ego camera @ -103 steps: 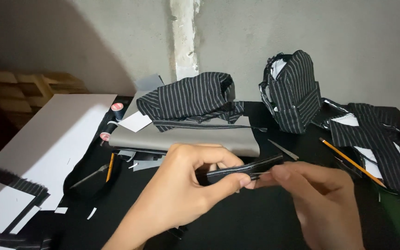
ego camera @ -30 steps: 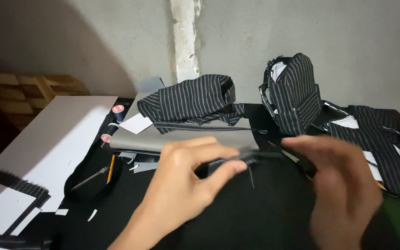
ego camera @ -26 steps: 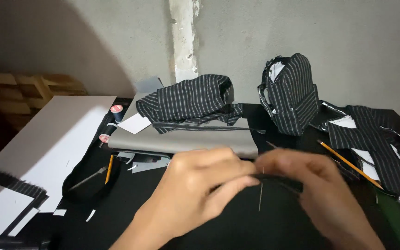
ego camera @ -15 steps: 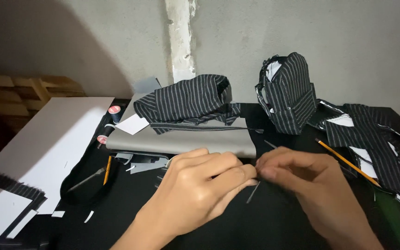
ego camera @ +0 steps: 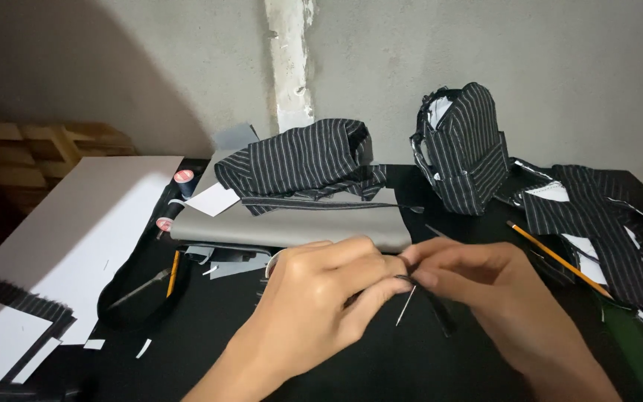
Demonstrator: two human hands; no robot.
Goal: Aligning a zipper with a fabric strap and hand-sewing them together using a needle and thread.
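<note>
My left hand (ego camera: 314,301) and my right hand (ego camera: 485,286) meet low in the middle of the head view, over a black table (ego camera: 381,365). Between their fingertips they pinch a narrow black strip (ego camera: 434,307) that hangs down to the right. A thin needle (ego camera: 405,306) sticks out below the fingers, slanting down-left. Most of the strip is hidden inside my left hand's fingers.
A striped fabric bundle (ego camera: 299,160) lies on a grey sheet (ego camera: 292,231) behind the hands. A small striped bag (ego camera: 466,149) stands at the back right, striped pieces (ego camera: 597,216) and a pencil (ego camera: 552,257) lie to the right. A white board (ego camera: 68,238) and thread spools (ego camera: 182,177) are left.
My hands have come together and dropped lower in the view. The black strip, held stretched between them before, is now mostly bunched at the fingertips, with the needle showing below.
</note>
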